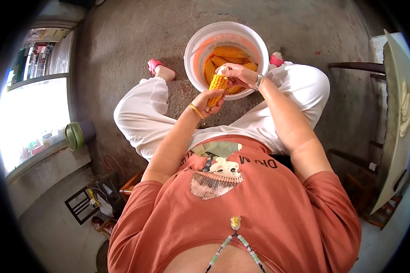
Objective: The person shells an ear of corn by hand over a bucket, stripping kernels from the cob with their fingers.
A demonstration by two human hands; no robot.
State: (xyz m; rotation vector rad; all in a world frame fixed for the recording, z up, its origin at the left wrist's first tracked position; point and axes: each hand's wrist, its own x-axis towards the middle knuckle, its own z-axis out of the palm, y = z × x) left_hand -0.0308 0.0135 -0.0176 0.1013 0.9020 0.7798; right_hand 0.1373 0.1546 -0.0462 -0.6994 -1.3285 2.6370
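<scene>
My left hand (210,101) is wrapped round the lower part of a yellow corn cob (218,83), which stands tilted above the near rim of a white bucket (192,54). At the cob's pale upper end, my right hand (239,75) is closed with thumb and fingers pressed on it. Part of the grip is hidden behind the fingers. Inside the bucket lie several orange-yellow corn cobs (231,52).
The bucket stands on a grey concrete floor (127,41) between my feet (161,69). A green container (74,135) is by the bright window at left. At right stands a table (392,123) with a pale top.
</scene>
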